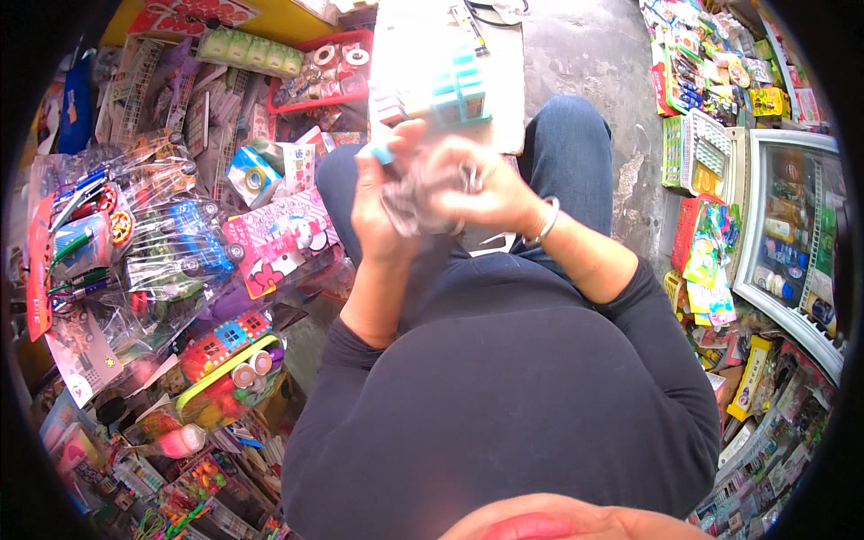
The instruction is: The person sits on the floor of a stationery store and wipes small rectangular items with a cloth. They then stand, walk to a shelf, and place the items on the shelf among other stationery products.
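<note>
My left hand (383,209) is raised over my lap, with a small light-blue piece (382,154) at its thumb or fingers. A crumpled greyish-brown cloth (422,196) lies between both hands, blurred. My right hand (482,185), with a bracelet at the wrist, grips the cloth from the other side. Just beyond the hands, on a white tabletop (503,88), stand light-blue blocks or small boxes (462,91), overexposed. Pinkish small blocks (389,108) are to their left. Whether the left fingers close on the cloth or only on the blue piece is hard to tell.
A utility knife (470,25) and a dark cable (496,20) lie at the table's far end. Packaged toys (196,236) and a red basket of tape rolls (320,71) crowd the left. Snack packs (709,270) and a glass-fronted cooler (786,236) stand at right.
</note>
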Demonstrator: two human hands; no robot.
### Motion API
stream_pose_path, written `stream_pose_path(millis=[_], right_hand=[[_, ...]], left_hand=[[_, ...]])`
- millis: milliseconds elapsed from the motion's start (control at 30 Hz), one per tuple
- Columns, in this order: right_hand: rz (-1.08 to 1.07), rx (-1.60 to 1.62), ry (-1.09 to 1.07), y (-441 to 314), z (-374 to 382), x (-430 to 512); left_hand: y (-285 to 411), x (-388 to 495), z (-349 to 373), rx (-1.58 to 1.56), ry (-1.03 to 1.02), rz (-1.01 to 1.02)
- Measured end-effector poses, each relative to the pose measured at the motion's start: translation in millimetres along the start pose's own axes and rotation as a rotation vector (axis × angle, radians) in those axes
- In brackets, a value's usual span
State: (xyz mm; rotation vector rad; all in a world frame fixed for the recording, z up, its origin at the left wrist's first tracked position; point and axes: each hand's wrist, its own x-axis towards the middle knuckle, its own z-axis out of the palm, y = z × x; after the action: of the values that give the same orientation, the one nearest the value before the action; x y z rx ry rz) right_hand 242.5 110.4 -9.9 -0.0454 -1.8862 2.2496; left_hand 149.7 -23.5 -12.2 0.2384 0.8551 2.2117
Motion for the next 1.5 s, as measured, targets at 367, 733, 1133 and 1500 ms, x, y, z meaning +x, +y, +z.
stream_pose_path(millis=[367, 733, 1133, 1500], right_hand=[[0.496, 0.077, -0.232, 55, -34, -8], [-0.151, -0.402, -0.009, 85, -36, 7], [-0.173, -0.322, -0.027, 83, -40, 13], [-0.133, -0.269, -0.032, 82, -42, 10]], left_hand=[[103, 74, 9, 0.13, -0.163, 0.196], [67, 168, 11, 0.971, -0.148, 0.229], [49, 172, 6, 1.373, -0.305, 0.145], [65, 168, 31, 1.742, -0.614, 0.35]])
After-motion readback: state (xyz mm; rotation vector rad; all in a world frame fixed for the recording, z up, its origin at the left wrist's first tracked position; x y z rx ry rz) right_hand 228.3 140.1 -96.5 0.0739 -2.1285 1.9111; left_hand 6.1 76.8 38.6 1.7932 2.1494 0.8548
